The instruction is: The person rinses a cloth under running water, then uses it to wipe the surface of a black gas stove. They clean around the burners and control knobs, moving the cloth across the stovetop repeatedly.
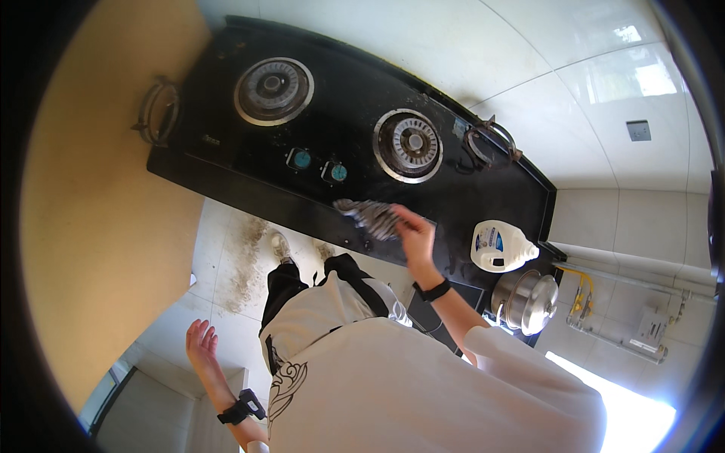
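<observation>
My right hand [416, 229] grips a dark, striped cloth [371, 216], blurred, at the front edge of a black gas cooktop [340, 122]. Whether the cloth touches the surface, I cannot tell. My left hand [202, 342] hangs away from the counter over the floor, fingers apart and holding nothing. Two round burners, a left one [274, 90] and a right one [409, 145], sit bare of their pan supports. Between them and the front edge are two control knobs, one on the left [302, 159] and one on the right [338, 172].
One pan support [160, 111] rests at the cooktop's left end, another [490, 142] near the back wall. A white plastic jug [498, 246] lies right of my right hand, beside a lidded steel pot [524, 303]. Brown dirt [243, 266] marks the tiled floor.
</observation>
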Available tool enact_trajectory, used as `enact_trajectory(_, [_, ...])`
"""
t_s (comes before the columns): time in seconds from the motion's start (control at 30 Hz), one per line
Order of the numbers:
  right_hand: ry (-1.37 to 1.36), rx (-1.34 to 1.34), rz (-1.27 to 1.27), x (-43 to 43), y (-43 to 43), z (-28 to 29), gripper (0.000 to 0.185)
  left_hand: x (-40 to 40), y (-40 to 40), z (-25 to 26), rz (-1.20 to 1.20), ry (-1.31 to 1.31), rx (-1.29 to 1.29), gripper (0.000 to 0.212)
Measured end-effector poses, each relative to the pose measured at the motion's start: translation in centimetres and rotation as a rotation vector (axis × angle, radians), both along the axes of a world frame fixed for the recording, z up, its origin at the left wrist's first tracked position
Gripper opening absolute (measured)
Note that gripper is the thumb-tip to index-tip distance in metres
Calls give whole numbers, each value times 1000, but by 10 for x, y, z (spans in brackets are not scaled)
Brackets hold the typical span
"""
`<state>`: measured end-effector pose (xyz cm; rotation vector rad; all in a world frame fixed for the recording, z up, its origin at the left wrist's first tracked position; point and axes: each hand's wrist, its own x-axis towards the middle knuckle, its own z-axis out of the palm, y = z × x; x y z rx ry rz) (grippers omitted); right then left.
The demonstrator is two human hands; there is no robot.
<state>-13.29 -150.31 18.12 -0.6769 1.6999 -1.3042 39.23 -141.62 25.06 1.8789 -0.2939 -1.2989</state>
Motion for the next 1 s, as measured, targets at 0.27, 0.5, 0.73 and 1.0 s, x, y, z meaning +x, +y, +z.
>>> enact_trajectory(0.27, [1009,231,234,-16,-41,-27,59,13,2,-9,-11,40,42,41])
enact_trajectory(0.5, [1105,27,331,40,-47,-20,61,11,-13,-12,-37,38,47,42])
enact_trajectory(0.73, [497,-151,397,51,-45,18,46,25,-20,-16,-3,32,16,43])
enact_trajectory(1.0, [866,-341,271,4,-173,12,43,38,-1,-18,54,55,21,42])
